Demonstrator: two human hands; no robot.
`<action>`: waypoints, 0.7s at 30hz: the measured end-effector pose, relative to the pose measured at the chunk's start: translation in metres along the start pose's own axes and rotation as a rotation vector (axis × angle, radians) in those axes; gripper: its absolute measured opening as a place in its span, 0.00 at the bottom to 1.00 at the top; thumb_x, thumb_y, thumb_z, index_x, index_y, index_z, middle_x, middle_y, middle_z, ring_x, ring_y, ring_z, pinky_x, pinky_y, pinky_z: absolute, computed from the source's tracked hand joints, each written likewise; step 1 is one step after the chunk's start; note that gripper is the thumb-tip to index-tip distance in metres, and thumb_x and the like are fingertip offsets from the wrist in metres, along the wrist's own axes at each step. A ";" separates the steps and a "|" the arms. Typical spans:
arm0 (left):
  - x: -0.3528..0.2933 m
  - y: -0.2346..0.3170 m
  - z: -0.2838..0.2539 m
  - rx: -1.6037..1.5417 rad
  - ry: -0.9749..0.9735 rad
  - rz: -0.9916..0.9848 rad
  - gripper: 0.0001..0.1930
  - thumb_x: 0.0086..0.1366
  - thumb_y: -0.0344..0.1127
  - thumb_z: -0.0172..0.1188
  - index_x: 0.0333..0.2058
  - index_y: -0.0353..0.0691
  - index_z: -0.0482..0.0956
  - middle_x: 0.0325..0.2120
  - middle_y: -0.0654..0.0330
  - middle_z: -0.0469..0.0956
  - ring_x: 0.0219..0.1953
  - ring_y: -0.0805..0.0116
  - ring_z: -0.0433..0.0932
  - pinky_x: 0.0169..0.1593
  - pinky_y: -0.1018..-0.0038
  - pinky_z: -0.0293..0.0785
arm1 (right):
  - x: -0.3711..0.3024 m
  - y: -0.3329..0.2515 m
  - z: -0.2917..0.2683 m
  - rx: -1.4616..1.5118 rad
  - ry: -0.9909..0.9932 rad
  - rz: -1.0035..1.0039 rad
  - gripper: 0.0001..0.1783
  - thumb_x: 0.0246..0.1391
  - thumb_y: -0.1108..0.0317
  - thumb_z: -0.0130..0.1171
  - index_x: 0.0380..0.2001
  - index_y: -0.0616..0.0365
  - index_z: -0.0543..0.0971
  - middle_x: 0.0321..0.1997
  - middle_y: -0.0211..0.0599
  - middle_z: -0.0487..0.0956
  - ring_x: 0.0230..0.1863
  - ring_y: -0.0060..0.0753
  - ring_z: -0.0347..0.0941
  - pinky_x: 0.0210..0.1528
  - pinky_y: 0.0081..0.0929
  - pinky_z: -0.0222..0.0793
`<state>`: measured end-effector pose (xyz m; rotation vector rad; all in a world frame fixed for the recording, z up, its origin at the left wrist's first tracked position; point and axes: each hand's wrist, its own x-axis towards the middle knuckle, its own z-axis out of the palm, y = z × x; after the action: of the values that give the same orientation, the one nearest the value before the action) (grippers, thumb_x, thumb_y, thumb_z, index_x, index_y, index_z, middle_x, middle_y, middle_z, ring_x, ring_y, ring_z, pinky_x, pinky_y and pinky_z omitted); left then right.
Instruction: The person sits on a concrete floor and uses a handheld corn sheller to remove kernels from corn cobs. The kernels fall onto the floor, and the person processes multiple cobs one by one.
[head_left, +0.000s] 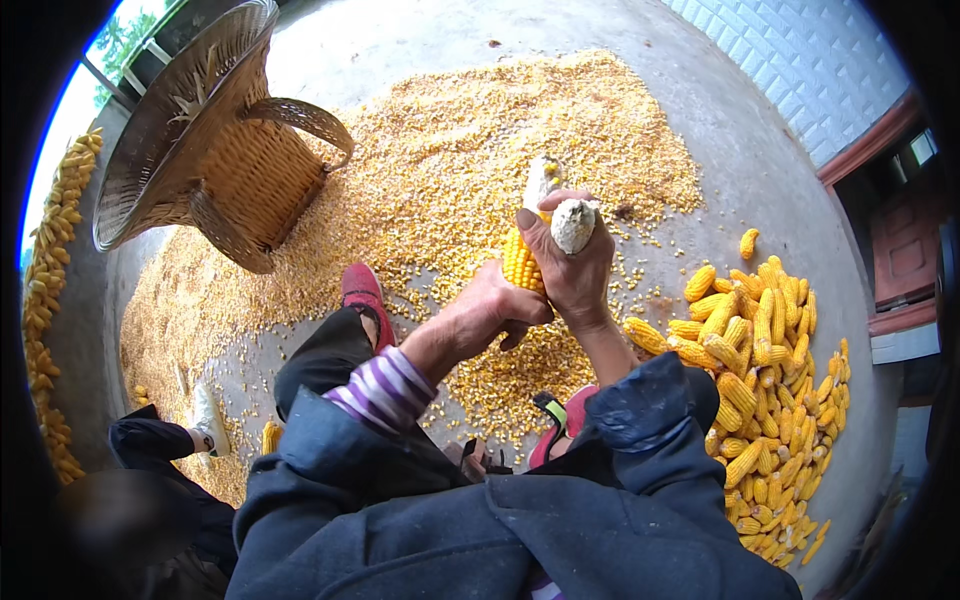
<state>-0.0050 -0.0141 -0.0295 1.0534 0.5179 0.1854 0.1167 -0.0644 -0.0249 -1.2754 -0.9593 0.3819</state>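
Note:
My left hand [490, 300] is closed round the lower end of a corn cob [522, 262] that still carries yellow kernels on this part. The cob's upper end is pale and bare, with a few kernels left on it. Pressed against it from the right, my right hand [577, 265] grips a whitish bare cob [573, 226], its rounded end showing past the thumb. Both cobs are held above loose kernels [520, 375] on the floor between my feet.
Shelled kernels [450, 150] spread widely over the concrete floor. A wicker basket [255, 170] with handles stands at the far left. Unshelled cobs [765, 370] are heaped on the right, and more cobs [50, 270] line the left edge. Another person's leg [150, 440] shows at the lower left.

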 end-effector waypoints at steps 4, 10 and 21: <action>-0.002 0.010 0.005 -0.053 -0.009 -0.004 0.16 0.44 0.22 0.62 0.33 0.34 0.69 0.19 0.63 0.69 0.13 0.74 0.67 0.13 0.78 0.64 | 0.010 -0.001 -0.005 -0.170 -0.019 -0.034 0.17 0.46 0.62 0.71 0.34 0.58 0.77 0.28 0.37 0.80 0.31 0.24 0.77 0.34 0.25 0.73; 0.005 0.013 0.002 0.574 0.256 0.311 0.14 0.47 0.32 0.59 0.33 0.33 0.75 0.18 0.61 0.75 0.18 0.72 0.73 0.22 0.71 0.70 | 0.021 -0.034 -0.022 0.499 -0.334 0.351 0.21 0.47 0.70 0.67 0.46 0.55 0.76 0.41 0.37 0.76 0.39 0.27 0.75 0.45 0.21 0.72; -0.007 0.014 0.005 0.325 -0.011 0.054 0.09 0.44 0.30 0.64 0.22 0.35 0.72 0.15 0.64 0.70 0.13 0.76 0.69 0.17 0.80 0.65 | 0.007 0.017 -0.005 0.236 0.002 0.065 0.12 0.48 0.68 0.69 0.34 0.56 0.76 0.34 0.27 0.78 0.34 0.17 0.72 0.38 0.20 0.71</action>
<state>-0.0070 -0.0138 -0.0136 1.3849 0.5206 0.1455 0.1296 -0.0573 -0.0379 -1.0934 -0.8461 0.5286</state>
